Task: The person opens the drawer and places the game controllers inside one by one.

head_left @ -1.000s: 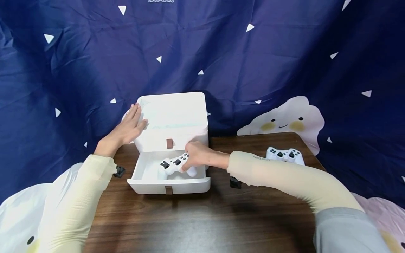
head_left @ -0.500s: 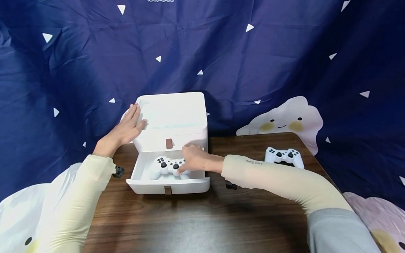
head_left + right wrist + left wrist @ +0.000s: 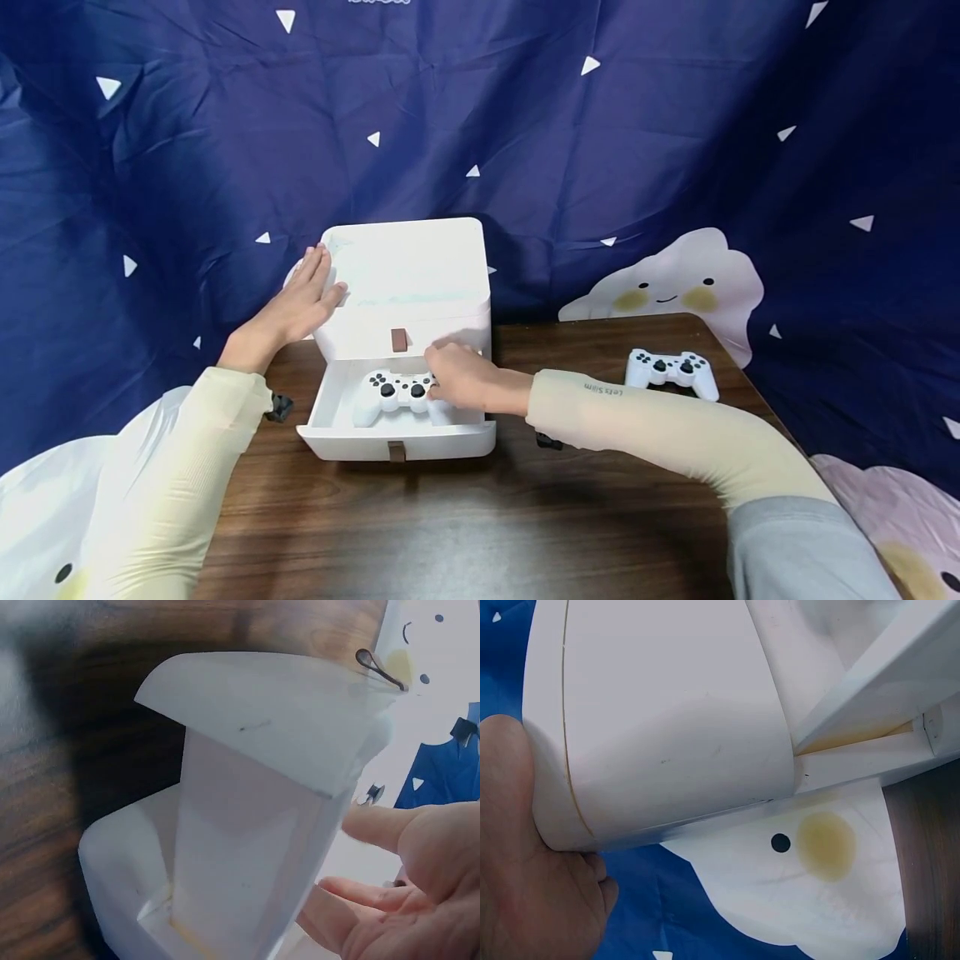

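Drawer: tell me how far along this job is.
Done, apparently: drawer open, one controller inside. In progress: the right grip is at that controller's right end, though whether it holds it is hidden; the left grip rests against the box. Probably left: the other controller, out on the table, and shutting the drawer.

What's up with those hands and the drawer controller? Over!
Left hand against white box. White controller in open drawer. Right hand covers controller's right end; grip unclear. No other obstruction seen.

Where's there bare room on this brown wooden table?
In front of the open white drawer, and behind the cream right sleeve, between the white box and rightmost white gamepad. The drawer is crowded: another white gamepad and the right hand.
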Demonstrator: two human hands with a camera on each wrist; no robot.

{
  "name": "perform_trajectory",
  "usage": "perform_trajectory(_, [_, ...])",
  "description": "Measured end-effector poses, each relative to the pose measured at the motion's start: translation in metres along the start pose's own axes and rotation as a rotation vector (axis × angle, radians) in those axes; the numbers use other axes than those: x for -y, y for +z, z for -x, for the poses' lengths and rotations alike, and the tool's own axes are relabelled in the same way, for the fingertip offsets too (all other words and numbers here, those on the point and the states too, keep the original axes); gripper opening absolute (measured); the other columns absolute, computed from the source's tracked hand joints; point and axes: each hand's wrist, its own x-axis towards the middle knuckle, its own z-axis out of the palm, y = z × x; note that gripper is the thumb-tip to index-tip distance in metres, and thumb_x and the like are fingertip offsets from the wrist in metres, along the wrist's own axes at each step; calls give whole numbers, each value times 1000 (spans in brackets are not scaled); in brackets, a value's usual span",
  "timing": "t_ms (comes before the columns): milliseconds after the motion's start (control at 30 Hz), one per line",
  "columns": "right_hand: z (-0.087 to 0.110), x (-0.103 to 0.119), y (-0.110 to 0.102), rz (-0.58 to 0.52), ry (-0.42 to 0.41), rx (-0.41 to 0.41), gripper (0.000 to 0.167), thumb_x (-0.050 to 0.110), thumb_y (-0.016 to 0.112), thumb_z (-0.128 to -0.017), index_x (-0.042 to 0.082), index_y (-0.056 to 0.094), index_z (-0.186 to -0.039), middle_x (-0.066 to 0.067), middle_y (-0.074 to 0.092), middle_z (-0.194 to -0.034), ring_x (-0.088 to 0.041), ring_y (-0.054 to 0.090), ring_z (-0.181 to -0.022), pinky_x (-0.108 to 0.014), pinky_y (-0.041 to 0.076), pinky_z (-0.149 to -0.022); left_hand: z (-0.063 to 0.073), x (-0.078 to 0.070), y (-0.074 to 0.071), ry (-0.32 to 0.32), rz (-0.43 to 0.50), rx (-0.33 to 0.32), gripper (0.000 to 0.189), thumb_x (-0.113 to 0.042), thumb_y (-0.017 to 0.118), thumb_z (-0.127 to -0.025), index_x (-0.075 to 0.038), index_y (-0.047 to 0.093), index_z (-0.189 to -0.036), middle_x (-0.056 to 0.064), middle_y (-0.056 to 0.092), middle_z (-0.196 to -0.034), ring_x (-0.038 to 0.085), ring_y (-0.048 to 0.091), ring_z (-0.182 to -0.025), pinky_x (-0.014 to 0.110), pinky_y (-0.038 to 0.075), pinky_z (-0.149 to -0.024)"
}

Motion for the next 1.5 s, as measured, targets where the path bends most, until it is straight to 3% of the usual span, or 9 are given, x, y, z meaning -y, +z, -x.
perform_trajectory(133, [7, 2, 0, 74, -102, -102, 8, 13, 73, -99, 9, 70, -92, 1, 61, -76, -15, 58, -71, -29, 52, -62, 0, 0, 1, -1, 1, -2, 82, -49, 29, -114, 0, -9, -168, 17, -17, -178, 37, -16, -166, 61, 0, -134])
perform_trajectory(300, [19, 8, -3, 47, -166, -189, 16, 9, 68, -96, 18, 71, -83, 8, 60, -69, -10, 53, -65, -26, 46, -55, -1, 0, 0, 7, 2, -10, 82, -49, 29, -114, 1, -8, -168, 19, -16, -178, 38, -15, -166, 60, -1, -134])
perform_trajectory(667, [57, 25, 0, -154, -265, -197, 15, 25, 72, -101, 21, 77, -88, 16, 53, -61, -1, 43, -58, -17, 36, -55, 0, 1, 0, 12, 2, -14, 83, -50, 29, -113, 1, -7, -168, 18, -16, -178, 39, -14, -166, 59, -1, -134])
perform_trajectory(800, [71, 29, 11, -238, -265, -166, 14, 26, 72, -101, 22, 78, -89, 18, 57, -62, 4, 44, -55, -15, 38, -53, 0, 0, 1, 14, -14, -15, 82, -49, 28, -114, 3, -7, -167, 20, -15, -178, 40, -13, -166, 58, -2, -135])
perform_trajectory(967, [81, 31, 36, -324, -276, -167, 12, 23, 74, -100, 21, 80, -91, 17, 67, -70, 11, 48, -59, -10, 44, -60, 0, -2, 0, 16, -46, -17, 82, -48, 27, -114, 5, -4, -167, 22, -13, -178, 40, -12, -166, 58, -1, -135])
perform_trajectory(1167, [87, 32, 76, -472, -216, -84, 12, 18, 74, -100, 16, 80, -89, 13, 71, -67, 15, 48, -52, -9, 46, -54, 1, -2, -1, 14, -53, 0, 77, -42, 24, -114, 6, -5, -167, 22, -13, -178, 38, -15, -166, 56, -3, -135])
perform_trajectory(1300, [85, 32, 107, -474, -169, -39, 13, 24, 74, -101, 19, 80, -91, 17, 70, -65, 16, 50, -49, -8, 46, -56, 1, -2, -2, 20, -62, -3, 74, -38, 21, -114, 7, -5, -166, 22, -12, -178, 39, -14, -166, 56, -3, -135])
perform_trajectory(1400, [79, 30, 127, -582, -102, 4, 12, 27, 73, -102, 17, 78, -97, 11, 73, -70, 5, 61, -50, -13, 52, -55, 1, -3, -3, 22, -59, -5, 73, -37, 20, -114, 7, -5, -166, 22, -12, -178, 40, -14, -166, 56, -3, -135])
perform_trajectory(1500, [72, 28, 143, -786, -12, 49, 18, 28, 70, -104, 11, 76, -108, 1, 78, -79, -12, 69, -52, -26, 58, -50, 1, -3, -2, 21, -56, 0, 72, -37, 20, -114, 7, -5, -166, 22, -13, -178, 39, -14, -166, 56, -3, -135])
